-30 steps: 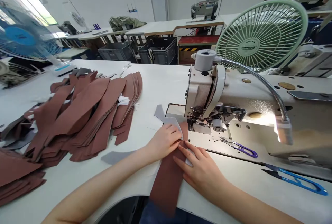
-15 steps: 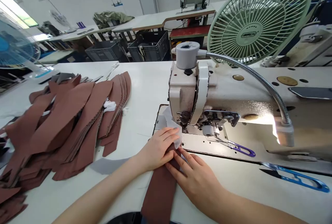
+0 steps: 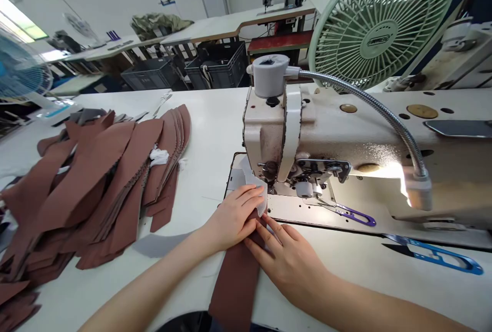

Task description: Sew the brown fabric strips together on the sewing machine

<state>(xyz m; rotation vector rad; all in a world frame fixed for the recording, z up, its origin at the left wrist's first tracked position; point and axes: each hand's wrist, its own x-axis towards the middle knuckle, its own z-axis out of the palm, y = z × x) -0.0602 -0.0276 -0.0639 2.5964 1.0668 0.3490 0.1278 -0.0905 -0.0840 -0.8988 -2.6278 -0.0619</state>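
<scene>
A long brown fabric strip lies on the white table and hangs over its near edge. Its far end runs toward the needle of the cream sewing machine. A small pale grey piece lies on the strip's far end. My left hand rests flat on the grey piece and the strip, fingers stretched toward the needle. My right hand lies flat beside it on the strip's right edge, fingers spread and pointing at the left hand.
A big heap of brown cut pieces covers the table's left side. Purple thread snips lie on the machine bed and blue snips on the table at right. A green fan stands behind the machine, with its gooseneck lamp shining down.
The strip and both hands have slid forward toward the needle. The view has shifted closer to the machine and a little right.
</scene>
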